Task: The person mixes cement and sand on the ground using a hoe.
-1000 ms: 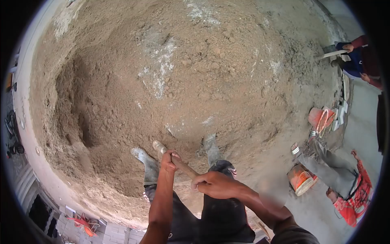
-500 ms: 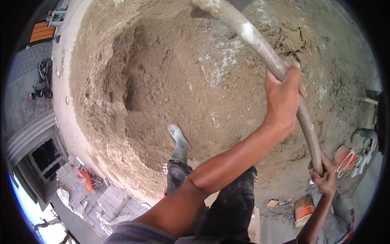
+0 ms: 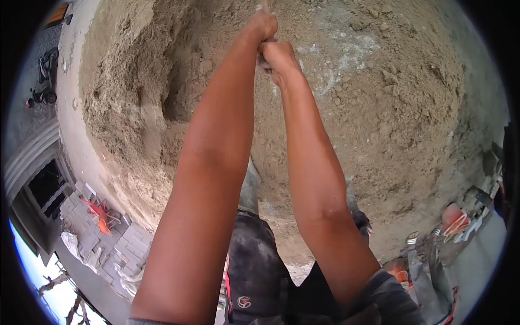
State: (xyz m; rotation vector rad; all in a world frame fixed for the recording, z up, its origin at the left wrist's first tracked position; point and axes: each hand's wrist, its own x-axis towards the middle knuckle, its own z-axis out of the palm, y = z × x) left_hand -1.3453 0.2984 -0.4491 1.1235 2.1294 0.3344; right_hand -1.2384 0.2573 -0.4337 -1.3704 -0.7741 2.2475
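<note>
My left hand [image 3: 262, 26] and my right hand [image 3: 278, 57] are close together at the top centre of the head view, both arms stretched forward. They are closed round the wooden handle of a hoe [image 3: 266, 6], left hand farther out, right hand nearer me. Only a short bit of the handle shows, and the hoe's head is outside the view. Beyond and below the hands spreads a large heap of brown sandy soil [image 3: 390, 114], with pale whitish patches on its surface. A hollow with a steep edge [image 3: 176, 86] lies left of my hands.
My legs [image 3: 254, 254] stand at the near side of the heap. At lower left are grey paving blocks [image 3: 122, 249] and a red wheelbarrow [image 3: 99, 216]. A motorbike [image 3: 47, 70] stands far left. Orange buckets [image 3: 454, 218] and other gear lie at right.
My hands have swung forward and left to the top centre. They were wide apart on the handle and are now close together. The hoe's handle now points away from me.
</note>
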